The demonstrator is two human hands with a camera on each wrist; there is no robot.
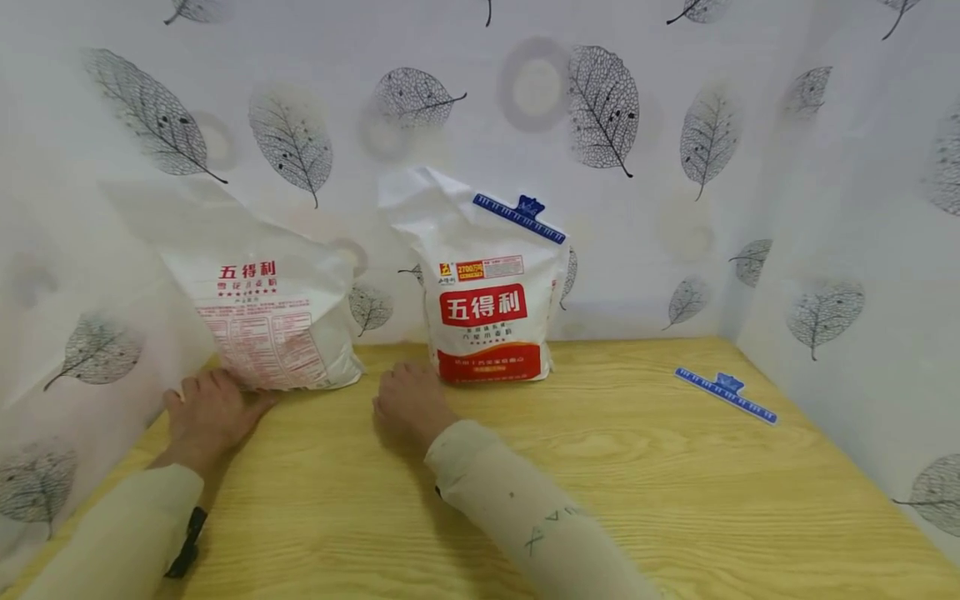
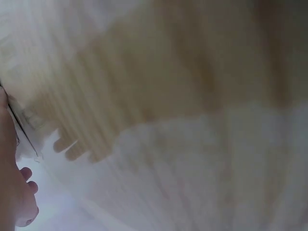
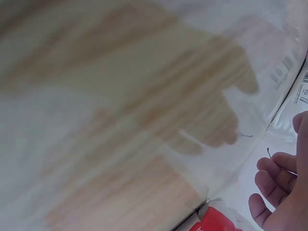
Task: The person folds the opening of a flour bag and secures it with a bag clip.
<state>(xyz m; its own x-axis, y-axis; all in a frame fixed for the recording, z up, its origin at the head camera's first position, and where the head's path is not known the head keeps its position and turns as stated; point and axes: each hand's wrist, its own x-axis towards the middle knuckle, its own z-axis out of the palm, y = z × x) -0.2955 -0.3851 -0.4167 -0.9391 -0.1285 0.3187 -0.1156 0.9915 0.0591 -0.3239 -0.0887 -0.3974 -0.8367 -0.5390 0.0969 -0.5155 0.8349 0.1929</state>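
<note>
Two white flour bags stand at the back of the table. The left flour bag [image 1: 258, 292] has red print, and its unclipped top leans left. My left hand [image 1: 210, 417] touches the bottom left of this bag, thumb spread along its lower edge. The right flour bag [image 1: 483, 333] carries a red label, and a blue bag clip [image 1: 521, 218] sits across its slanted top. My right hand [image 1: 411, 402] is between the bags, close to the right bag's lower left corner. The right wrist view shows its fingers [image 3: 272, 185] loosely curled with nothing in them.
A second blue bag clip [image 1: 726, 396] lies on the wood-grain table [image 1: 600, 500] at the right. Leaf-patterned walls [image 1: 480, 100] close off the back and both sides, right behind the bags.
</note>
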